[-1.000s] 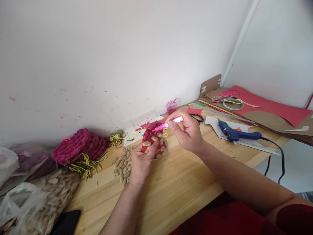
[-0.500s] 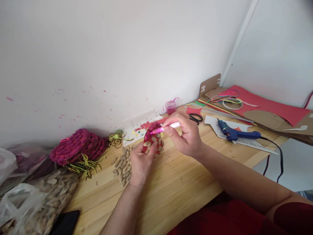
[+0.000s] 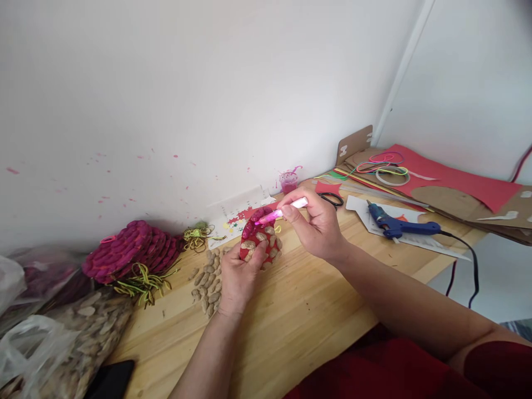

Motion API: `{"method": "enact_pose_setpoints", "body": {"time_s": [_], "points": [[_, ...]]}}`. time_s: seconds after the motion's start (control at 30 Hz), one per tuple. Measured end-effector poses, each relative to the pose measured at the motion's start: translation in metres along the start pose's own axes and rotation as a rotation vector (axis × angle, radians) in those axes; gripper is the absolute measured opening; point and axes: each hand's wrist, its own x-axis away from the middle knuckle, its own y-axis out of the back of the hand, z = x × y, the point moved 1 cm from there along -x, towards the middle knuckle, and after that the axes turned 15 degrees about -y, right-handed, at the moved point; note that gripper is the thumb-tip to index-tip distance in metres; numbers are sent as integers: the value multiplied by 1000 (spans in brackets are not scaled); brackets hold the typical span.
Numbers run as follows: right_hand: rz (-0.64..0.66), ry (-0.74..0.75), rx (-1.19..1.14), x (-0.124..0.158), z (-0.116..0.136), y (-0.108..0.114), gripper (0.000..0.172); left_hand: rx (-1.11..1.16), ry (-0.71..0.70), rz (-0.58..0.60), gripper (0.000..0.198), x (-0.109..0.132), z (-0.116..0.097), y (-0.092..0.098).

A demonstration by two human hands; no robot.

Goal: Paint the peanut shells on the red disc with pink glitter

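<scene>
My left hand (image 3: 238,280) grips a round red disc (image 3: 255,232) with peanuts stuck on its face, the thumb lying across its front. Peanuts along its upper left edge are coated magenta; the others are plain tan. In my right hand (image 3: 319,230) is a white paintbrush (image 3: 298,204), pinched between thumb and fingers, its lower part stained pink. The pink tip meets the upper part of the disc. Loose peanuts (image 3: 203,279) lie on the wooden table (image 3: 286,316) left of my left hand. Behind the hands stands a pink-stained cup of paint (image 3: 288,182).
At left are stacked magenta peanut discs (image 3: 120,252), green-yellow cords (image 3: 143,285), a bag of peanuts (image 3: 91,332) and a black phone (image 3: 111,379). To the right lie scissors (image 3: 332,199), a blue glue gun (image 3: 399,226) with its cord, and red sheets (image 3: 457,174) with cardboard.
My right hand has turned slightly, tilting the brush more steeply, its tip still on the disc. The disc has shifted a little left and down in view.
</scene>
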Motion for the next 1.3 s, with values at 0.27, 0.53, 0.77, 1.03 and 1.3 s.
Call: {"method": "enact_pose_setpoints", "body": {"time_s": [0.27,0.53,0.77,1.03,1.3], "points": [[-13,-14,22,-2,-1,1,11,96,36,-8,23,1,4,0],[-1,-44,-17,-1,-2,0,12,188,64,-20,21,1,6,-1],[5,-74,-67,-1,-2,-2,14,244,112,-12,24,1,4,-3],[-22,-72,-16,-2,-2,-1,13,265,153,-22,28,0,6,-2],[-39,-2,29,0,1,-2,10,332,167,-32,35,0,5,-4]]}}
